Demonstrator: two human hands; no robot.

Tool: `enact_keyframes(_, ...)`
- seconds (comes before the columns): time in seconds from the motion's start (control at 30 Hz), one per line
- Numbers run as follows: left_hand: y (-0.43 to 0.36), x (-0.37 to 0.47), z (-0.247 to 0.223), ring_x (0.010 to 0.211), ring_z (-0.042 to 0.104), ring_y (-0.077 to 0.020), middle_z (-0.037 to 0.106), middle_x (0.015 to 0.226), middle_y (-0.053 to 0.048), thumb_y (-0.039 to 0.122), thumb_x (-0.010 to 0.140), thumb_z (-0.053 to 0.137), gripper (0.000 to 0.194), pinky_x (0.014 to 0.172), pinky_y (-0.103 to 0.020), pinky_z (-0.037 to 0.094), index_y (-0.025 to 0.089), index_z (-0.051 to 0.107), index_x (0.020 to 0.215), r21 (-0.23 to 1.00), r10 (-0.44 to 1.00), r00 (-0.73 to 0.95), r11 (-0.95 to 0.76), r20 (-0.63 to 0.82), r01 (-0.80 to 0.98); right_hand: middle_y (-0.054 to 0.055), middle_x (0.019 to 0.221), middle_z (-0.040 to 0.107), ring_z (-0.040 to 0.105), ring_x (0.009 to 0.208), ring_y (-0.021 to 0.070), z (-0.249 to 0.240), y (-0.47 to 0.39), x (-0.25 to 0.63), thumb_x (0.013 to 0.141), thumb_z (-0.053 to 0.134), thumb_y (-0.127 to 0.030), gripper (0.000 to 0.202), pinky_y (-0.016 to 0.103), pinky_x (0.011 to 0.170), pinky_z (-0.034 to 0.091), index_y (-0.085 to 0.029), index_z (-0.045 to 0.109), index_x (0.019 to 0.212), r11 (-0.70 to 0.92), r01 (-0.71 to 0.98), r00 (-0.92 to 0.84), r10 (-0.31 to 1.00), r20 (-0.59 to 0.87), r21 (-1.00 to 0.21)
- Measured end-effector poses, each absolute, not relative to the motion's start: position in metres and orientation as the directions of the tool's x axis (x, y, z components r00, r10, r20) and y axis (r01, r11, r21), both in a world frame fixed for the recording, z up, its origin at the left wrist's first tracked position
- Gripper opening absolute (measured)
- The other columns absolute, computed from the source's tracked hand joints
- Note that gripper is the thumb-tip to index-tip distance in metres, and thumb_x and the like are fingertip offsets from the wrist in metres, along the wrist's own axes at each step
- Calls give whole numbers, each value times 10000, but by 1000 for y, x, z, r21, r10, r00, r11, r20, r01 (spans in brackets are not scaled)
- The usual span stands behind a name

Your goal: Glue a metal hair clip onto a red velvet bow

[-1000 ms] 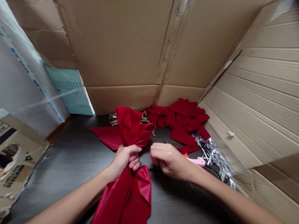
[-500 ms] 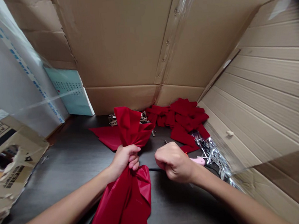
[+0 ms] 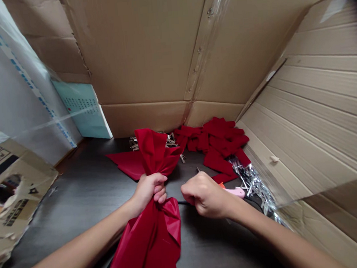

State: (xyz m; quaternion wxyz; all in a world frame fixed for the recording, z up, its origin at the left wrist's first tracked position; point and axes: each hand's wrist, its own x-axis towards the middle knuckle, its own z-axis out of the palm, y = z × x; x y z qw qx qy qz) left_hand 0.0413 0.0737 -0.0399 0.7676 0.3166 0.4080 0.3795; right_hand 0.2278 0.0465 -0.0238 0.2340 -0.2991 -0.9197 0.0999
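Observation:
Long red material [image 3: 150, 245] is bunched together at its neck, with its upper end fanned out. My left hand [image 3: 153, 189] is wrapped round that gathered neck. To its right, my right hand [image 3: 204, 194] is closed over the dark table, apart from the red material; its fingers face away, and whatever it grips is hidden. A black cord [image 3: 183, 202] runs between the two hands at table height. Scissors with a pink handle [image 3: 236, 192] lie partly behind my right hand. Another flat red piece [image 3: 126, 163] lies behind the bunch.
Red fabric strips [image 3: 221, 138] are heaped at the back, silver tinsel [image 3: 258, 185] beside them. Metal clips [image 3: 134, 143] lie behind the bunch. Cardboard walls [image 3: 140, 49] stand behind and right. A torn box [image 3: 18, 198] and a light-blue booklet [image 3: 82, 109] are at left.
My right hand has moved slightly left, towards the red bunch, still closed. The fanned top of the red material has shifted a little left. My left hand keeps its hold.

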Motion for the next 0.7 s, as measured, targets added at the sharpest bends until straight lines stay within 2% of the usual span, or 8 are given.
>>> enact_keyframes(0.1, 74, 41, -41, 229, 285, -83, 254, 257, 41, 170, 688, 522, 420, 333, -234, 280, 198, 330, 316, 794, 840, 383, 513, -385, -326, -40, 481, 433, 328, 476, 109, -19, 45, 227, 490, 415, -67, 136, 258, 510, 172, -186, 404, 554, 805, 514, -733, 592, 335, -297)
enact_keyframes(0.27, 75, 40, -43, 225, 289, -83, 259, 249, 38, 188, 665, 540, 414, 337, -238, 272, 199, 330, 308, 789, 828, 410, 523, -381, -322, -45, 464, 396, 312, 477, 109, -27, 45, 220, 472, 413, -67, 142, 267, 497, 160, -185, 355, 527, 848, 458, -747, 531, 401, -268)
enact_keyframes(0.43, 78, 37, -43, 239, 319, -90, 295, 245, 11, 214, 687, 537, 432, 360, -242, 287, 193, 343, 301, 784, 805, 462, 540, -373, -308, -40, 504, 466, 351, 508, 125, -40, 33, 201, 518, 457, -99, 129, 287, 492, 178, -199, 383, 552, 953, 268, -889, 302, 344, -144)
enact_keyframes(0.5, 79, 36, -44, 250, 318, -85, 298, 254, 15, 213, 699, 535, 431, 372, -242, 297, 192, 343, 314, 782, 800, 478, 540, -363, -312, -39, 526, 490, 365, 513, 127, -41, 27, 196, 535, 467, -111, 128, 289, 487, 189, -203, 387, 572, 967, 223, -912, 253, 322, -127)
enact_keyframes(0.57, 81, 35, -45, 259, 322, -84, 303, 264, 17, 215, 712, 533, 430, 380, -242, 303, 191, 343, 328, 780, 797, 490, 540, -353, -317, -35, 524, 484, 367, 508, 130, -40, 24, 195, 530, 446, -119, 130, 295, 485, 192, -208, 361, 573, 964, 225, -895, 262, 362, -141)
enact_keyframes(0.7, 84, 33, -48, 263, 331, -87, 294, 272, 24, 225, 731, 533, 443, 387, -246, 315, 193, 334, 337, 777, 791, 512, 539, -334, -325, -36, 450, 357, 312, 457, 137, -37, 26, 199, 494, 363, -165, 132, 300, 478, 198, -219, 267, 566, 946, 191, -760, 312, 571, -262)
